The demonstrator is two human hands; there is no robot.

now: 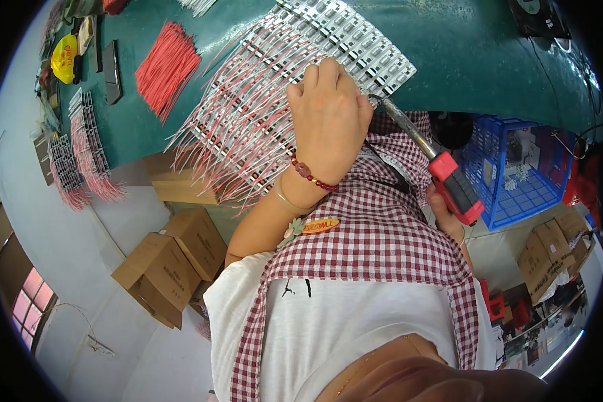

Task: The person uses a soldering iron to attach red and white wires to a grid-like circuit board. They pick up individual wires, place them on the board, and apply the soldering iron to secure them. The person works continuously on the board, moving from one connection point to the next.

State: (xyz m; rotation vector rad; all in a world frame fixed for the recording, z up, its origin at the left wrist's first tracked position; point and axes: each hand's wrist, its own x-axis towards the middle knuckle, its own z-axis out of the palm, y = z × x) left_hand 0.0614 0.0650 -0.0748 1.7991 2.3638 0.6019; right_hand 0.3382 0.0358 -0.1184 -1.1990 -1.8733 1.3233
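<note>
The left hand (pixel 329 114) lay palm down on the sheet of small white modules (pixel 295 80) spread across the green worktable (pixel 462 47), its fingers together and curled over the nearest strips, pressing them flat. Just beside that hand, at its right edge, the metal tip of a soldering iron (pixel 422 151) met the strips; the right hand (pixel 445 214) was wrapped tight round the iron's red and black handle, lower and nearer the body than the sheet, largely hidden behind the checked apron (pixel 382 234). Red and white lead wires (pixel 228 127) fanned off the sheet's near edge toward the table rim. A loose bundle of red wires (pixel 166 67) lay well to the left of the sheet, and a blue plastic crate (pixel 516 167) stood below the table to the sheet's right. Judging by the pose, good work here called for holding the strip still under the pressing fingers, keeping fingertips clear of the hot tip, and touching only the one joint without bridging its neighbour.
</note>
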